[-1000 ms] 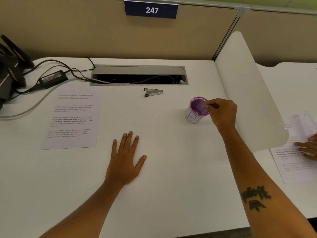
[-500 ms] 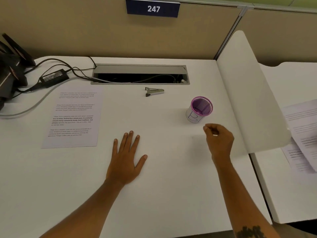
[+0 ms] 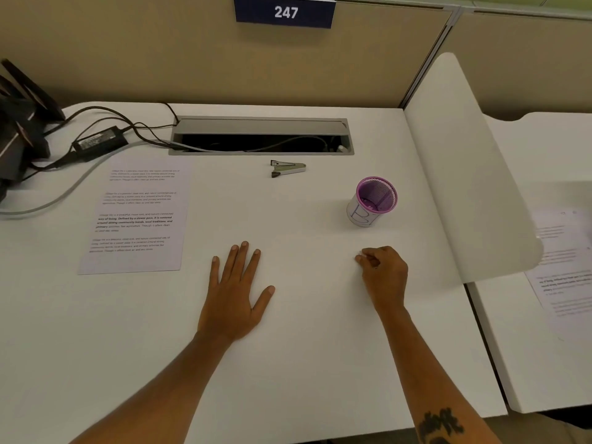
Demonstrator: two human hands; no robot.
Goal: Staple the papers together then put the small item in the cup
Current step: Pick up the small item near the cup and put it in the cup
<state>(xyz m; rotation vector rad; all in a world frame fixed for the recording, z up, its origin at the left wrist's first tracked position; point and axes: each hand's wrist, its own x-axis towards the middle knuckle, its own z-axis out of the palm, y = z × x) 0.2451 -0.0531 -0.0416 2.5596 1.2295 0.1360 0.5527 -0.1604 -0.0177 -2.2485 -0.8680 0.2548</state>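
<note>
**Desk 247: hands resting, cup standing to the right**

White desk (image 3: 288, 363) is filling most of the view, backed by a tan partition carrying a blue sign (image 3: 285, 11) reading 247. Along the back edge a grey cable tray (image 3: 261, 136) is lying open, with dark cables and a power brick (image 3: 99, 142) trailing off to its left.

Left hand (image 3: 235, 296) is lying flat on the desk, palm down, fingers straight and spread, holding nothing. Right hand (image 3: 382, 274) is resting near the desk's right part with its fingers curled inward and the fingertips drawn against the thumb; whether anything is being pinched there is too small to tell.

Papers (image 3: 137, 216), printed with paragraphs of text, are lying flat at the left, well apart from both hands. Stapler (image 3: 287, 168) is lying between the tray and the hands, just in front of the tray. Purple mesh cup (image 3: 373, 201), wrapped with a white label, is standing upright beyond the right hand, apart from it. Small specks are showing at its bottom, but they are too blurred to identify.

A curved white divider (image 3: 464, 174) is rising at the right, and more printed sheets (image 3: 563, 270) are lying on the neighbouring desk.
</note>
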